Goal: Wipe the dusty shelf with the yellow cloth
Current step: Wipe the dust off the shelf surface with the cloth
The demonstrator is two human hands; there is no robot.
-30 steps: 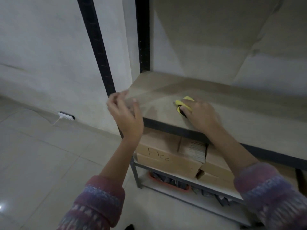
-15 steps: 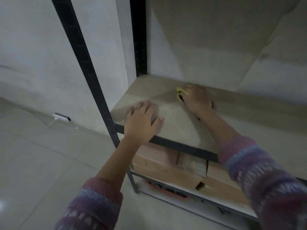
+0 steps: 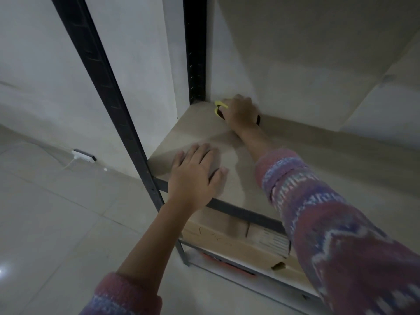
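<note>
Dimly, right hand (image 3: 241,112) seemingly grips yellow cloth (image 3: 220,104) at shelf (image 3: 318,155) back corner; left hand (image 3: 195,176) lies flat.

The shelf board (image 3: 195,130) looked matt, pale wood, its uprights (image 3: 106,96) dark metal, the lower-left floor tiles (image 3: 50,223) glossy, the sleeves (image 3: 336,223) knitted.

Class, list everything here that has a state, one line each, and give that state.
left hand: flat on the shelf, holding nothing.
right hand: gripping the yellow cloth.
yellow cloth: bunched under the right hand, in the shelf's back corner.
power strip: cable attached.
</note>
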